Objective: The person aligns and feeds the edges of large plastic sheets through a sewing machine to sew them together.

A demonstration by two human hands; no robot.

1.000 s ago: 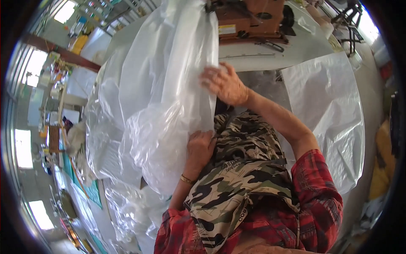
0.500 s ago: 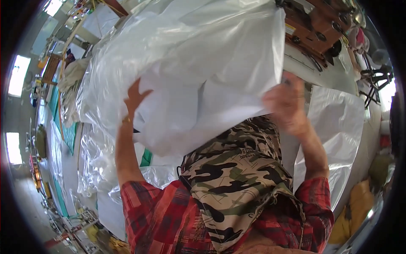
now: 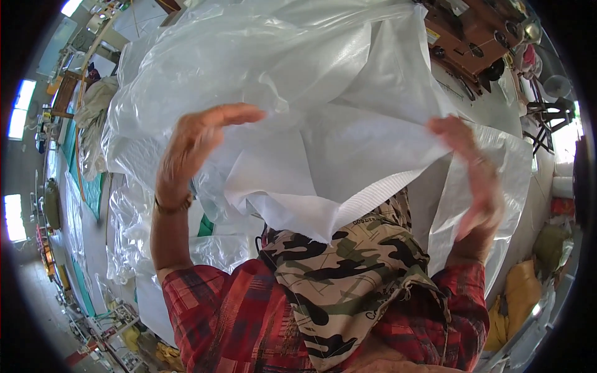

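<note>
A large white plastic sheet (image 3: 373, 143), partly see-through and glossy, spreads in front of me, with its ribbed near edge folded up by my waist. Above its left part hovers my left hand (image 3: 199, 137), fingers stretched to the right, slightly blurred and holding nothing I can see. On the right, my right hand (image 3: 469, 158) is smeared by motion. Its fingertips meet the sheet's right edge, but whether they grip it is unclear. A camouflage-patterned apron (image 3: 348, 280) covers my front, below the folded edge.
A brown sewing machine (image 3: 472, 40) stands at the far right. Another pale sheet (image 3: 513, 168) lies to the right, beside a yellow-brown cloth (image 3: 521, 295). Crumpled clear plastic (image 3: 127, 230) and green material (image 3: 90, 186) are at the left.
My left hand has come up and turned, its fingers now pointing right. My right hand has shifted rightward. The sheet's near edge has folded up, showing its ribbed border.
</note>
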